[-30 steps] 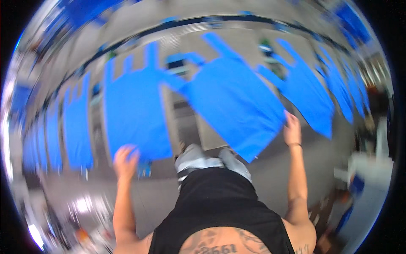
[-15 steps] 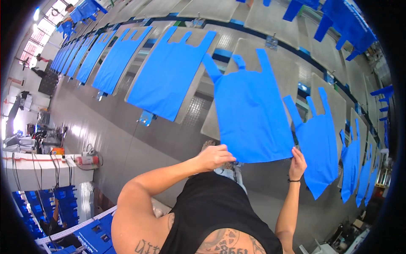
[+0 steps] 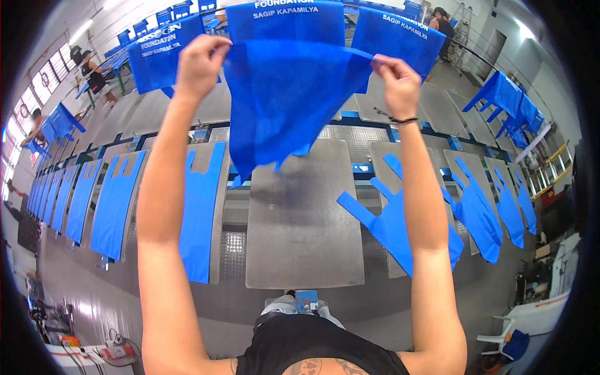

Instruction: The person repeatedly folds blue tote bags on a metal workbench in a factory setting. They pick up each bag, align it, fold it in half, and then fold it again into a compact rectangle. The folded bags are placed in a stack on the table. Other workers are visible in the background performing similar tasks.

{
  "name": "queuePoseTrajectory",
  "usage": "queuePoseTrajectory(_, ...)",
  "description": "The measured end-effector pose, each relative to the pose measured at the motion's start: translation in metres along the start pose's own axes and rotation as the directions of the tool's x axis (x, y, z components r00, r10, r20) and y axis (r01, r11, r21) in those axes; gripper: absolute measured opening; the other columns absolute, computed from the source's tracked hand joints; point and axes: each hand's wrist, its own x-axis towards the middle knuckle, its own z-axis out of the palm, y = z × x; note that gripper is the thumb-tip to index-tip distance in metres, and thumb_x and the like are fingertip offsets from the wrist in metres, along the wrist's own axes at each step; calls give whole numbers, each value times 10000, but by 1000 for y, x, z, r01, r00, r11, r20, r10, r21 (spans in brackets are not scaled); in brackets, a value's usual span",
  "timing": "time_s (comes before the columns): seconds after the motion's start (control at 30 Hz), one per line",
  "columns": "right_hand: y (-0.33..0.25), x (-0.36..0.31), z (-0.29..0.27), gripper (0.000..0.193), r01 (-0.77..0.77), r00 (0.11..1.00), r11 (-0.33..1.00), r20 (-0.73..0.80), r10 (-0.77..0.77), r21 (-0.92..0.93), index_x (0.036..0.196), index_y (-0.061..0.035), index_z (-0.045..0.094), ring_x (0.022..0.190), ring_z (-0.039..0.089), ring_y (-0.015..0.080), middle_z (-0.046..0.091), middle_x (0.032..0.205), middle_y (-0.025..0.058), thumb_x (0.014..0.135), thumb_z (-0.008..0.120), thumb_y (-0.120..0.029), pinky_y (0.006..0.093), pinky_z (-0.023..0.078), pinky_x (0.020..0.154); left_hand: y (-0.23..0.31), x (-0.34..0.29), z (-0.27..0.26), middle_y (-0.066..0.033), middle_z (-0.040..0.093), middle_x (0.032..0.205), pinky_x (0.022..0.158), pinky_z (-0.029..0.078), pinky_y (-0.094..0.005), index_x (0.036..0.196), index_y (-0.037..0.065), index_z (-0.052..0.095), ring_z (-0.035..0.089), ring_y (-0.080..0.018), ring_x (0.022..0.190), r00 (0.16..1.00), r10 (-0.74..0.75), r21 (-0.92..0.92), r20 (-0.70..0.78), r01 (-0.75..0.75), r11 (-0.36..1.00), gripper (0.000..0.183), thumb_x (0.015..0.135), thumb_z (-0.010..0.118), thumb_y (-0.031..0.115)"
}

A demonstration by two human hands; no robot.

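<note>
A blue fabric bag [image 3: 284,100] hangs upside down from my raised hands, its wide bottom edge at the top and its handles drooping. My left hand [image 3: 203,67] pinches one corner of that edge. The other corner is pinched in my right hand [image 3: 400,87], which wears a dark wristband. Below the bag lies a flat grey board [image 3: 304,215], right in front of my body. One blue bag [image 3: 203,225] lies flat on the board to the left, partly behind my left arm. Another bag [image 3: 390,225] sits askew on the right, partly behind my right arm.
More blue bags [image 3: 119,206] lie on a curved row of boards. Printed blue bags [image 3: 284,25] hang along the far side, and others hang from a rack [image 3: 509,103] at right. People [image 3: 94,75] stand far left. A white chair [image 3: 503,340] is lower right.
Both hands have gone up and away from my body, lifting the bag off its board and turning it handles-down. The view has swung, now showing the hanging printed bags ahead.
</note>
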Motion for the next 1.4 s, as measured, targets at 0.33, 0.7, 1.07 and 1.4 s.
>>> queuePoseTrajectory(0.33, -9, -185, -63, 203, -111, 994, 940, -33, 106, -322, 1109, -23, 770, 997, 726, 158, 775, 1116, 101, 937, 702, 61, 288, 583, 845, 55, -154, 16, -109, 746, 992, 789, 576, -314, 1035, 24, 759, 722, -218, 913, 997, -36, -150, 74, 47, 988, 206, 869, 728, -94)
queuePoseTrajectory(0.7, 43, -417, -93, 171, -160, 898, 761, 228, 378, -629, 1060, -53, 753, 1055, 689, 326, 709, 1062, 126, 905, 715, 10, 405, 572, 901, 67, -431, 80, -138, 730, 1023, 808, 594, -403, 1056, 69, 771, 728, -334, 928, 846, -388, -86, 366, 446, 891, 170, 903, 740, 2)
queuePoseTrajectory(1.07, -12, -491, -143, 142, -37, 894, 737, 308, 327, -675, 961, -88, 741, 1070, 673, 312, 713, 1024, 61, 837, 749, -19, 425, 560, 893, 163, -508, 18, -93, 695, 973, 780, 565, -404, 1015, 75, 776, 677, -297, 905, 810, -404, 70, 426, 416, 907, 167, 859, 765, 16)
queuePoseTrajectory(1.4, -43, -522, -157, 142, -67, 897, 772, 300, 323, -632, 962, -70, 746, 1043, 662, 308, 697, 1010, 72, 835, 745, -7, 422, 556, 893, 198, -539, -5, -98, 703, 992, 819, 566, -411, 1010, 70, 782, 669, -302, 943, 820, -389, 159, 420, 355, 921, 188, 842, 736, 1)
